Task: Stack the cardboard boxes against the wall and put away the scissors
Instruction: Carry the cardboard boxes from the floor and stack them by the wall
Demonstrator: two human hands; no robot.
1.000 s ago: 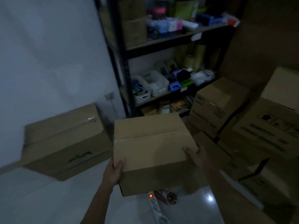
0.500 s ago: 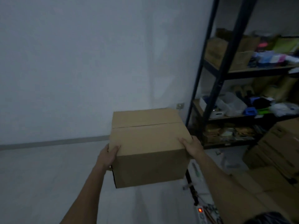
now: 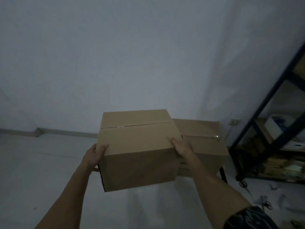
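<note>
Both hands [image 3: 94, 157] [image 3: 182, 147] grip the cardboard box [image 3: 137, 149] at its sides.

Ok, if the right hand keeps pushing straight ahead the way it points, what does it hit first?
Beyond the carried box it grips, the right hand would probably meet the second cardboard box on the floor, then the wall. Depth is unclear in this dim view.

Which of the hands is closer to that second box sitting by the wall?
Right. The right hand grips the carried box on the side next to the second box; the left hand holds the far side.
</note>
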